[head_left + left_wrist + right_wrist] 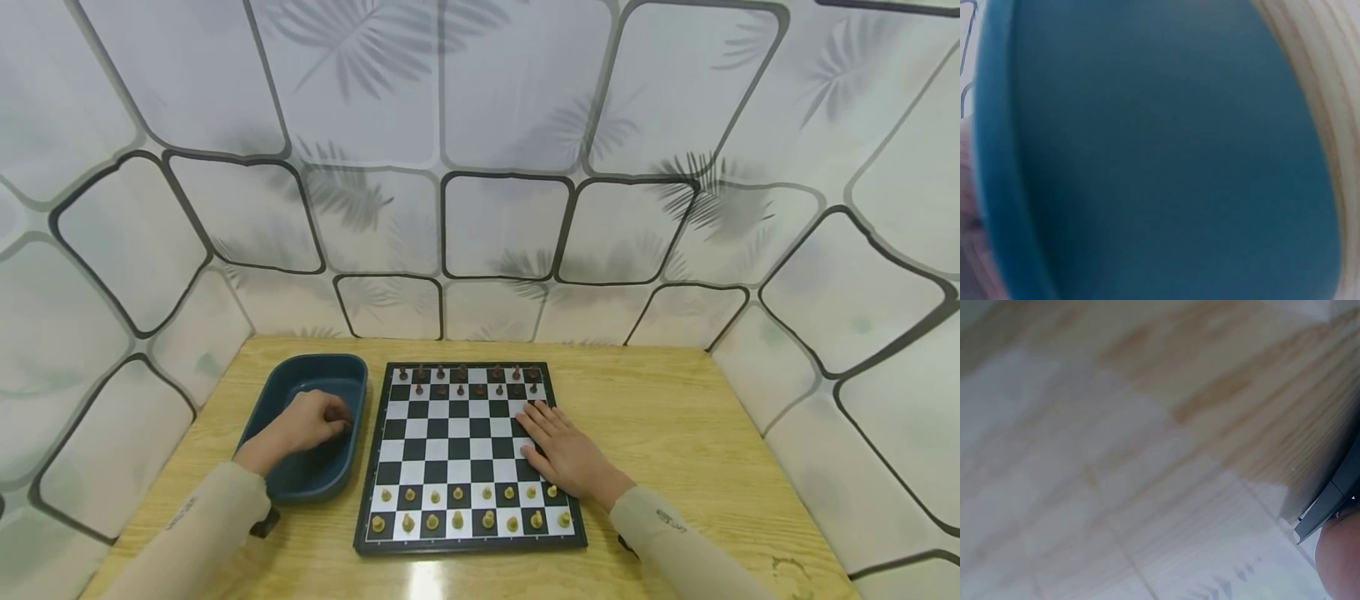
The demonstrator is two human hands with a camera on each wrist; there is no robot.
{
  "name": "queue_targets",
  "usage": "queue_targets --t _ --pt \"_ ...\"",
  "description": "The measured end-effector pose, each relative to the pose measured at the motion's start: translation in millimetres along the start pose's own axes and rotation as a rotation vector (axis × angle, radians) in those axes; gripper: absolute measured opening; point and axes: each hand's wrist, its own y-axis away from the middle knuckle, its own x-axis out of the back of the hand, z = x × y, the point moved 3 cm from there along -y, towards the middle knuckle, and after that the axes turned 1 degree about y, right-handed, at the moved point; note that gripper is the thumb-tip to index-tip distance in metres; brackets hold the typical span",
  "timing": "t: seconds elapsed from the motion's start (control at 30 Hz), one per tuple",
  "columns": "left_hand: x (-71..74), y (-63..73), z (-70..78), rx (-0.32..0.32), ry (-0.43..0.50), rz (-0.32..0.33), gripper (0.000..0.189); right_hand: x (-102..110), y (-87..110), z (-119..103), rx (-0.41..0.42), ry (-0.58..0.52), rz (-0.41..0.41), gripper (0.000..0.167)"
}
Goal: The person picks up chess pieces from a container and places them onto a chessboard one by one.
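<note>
My left hand (pixel 315 419) reaches into a blue plastic bin (pixel 264 483) on the left, fingers bent downward. Whether the fingertips pinch anything I cannot tell; in the left wrist view the bin's wall (pixel 1166 156) fills most of the picture. My right hand (pixel 558 446) rests on the right edge of a black-and-white chessboard (pixel 459 546), fingers extended. Yellow chess pieces (pixel 457 518) stand in two rows on the near side. Dark reddish-brown pieces (pixel 462 370) stand in two rows at the far side, with gaps in both rows.
Board and bin lie side by side on a light wooden table (pixel 645 392), the bin close to the board's left edge. Patterned fabric walls (pixel 510 225) rise behind and at both sides of the table. Bare wood shows right of the board.
</note>
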Motion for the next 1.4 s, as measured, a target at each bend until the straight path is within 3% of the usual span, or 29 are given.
queue_targets --t 0.23,0.47,1.0,1.2,1.4 --pt "11.2 -0.5 -3.7 0.044 0.019 0.082 0.007 -0.5 0.3 0.3 -0.004 -0.002 -0.002 0.066" --pt "20.4 2.9 -0.8 0.03 0.003 0.192 0.019 0.3 0.7 -0.5 -0.001 0.0 0.001 0.066" --pt "34.9 6.4 6.0 0.058 0.057 0.283 0.012 -4.8 -0.3 3.4 0.014 0.0 0.011 0.065" --pt "37.5 3.9 12.4 0.041 0.056 0.308 0.022 -3.2 -0.3 2.1 0.014 0.005 0.006 0.065" --pt "41.8 0.9 22.8 0.012 0.065 0.352 0.02 -3.4 -0.3 2.4 0.01 0.005 0.003 0.065"
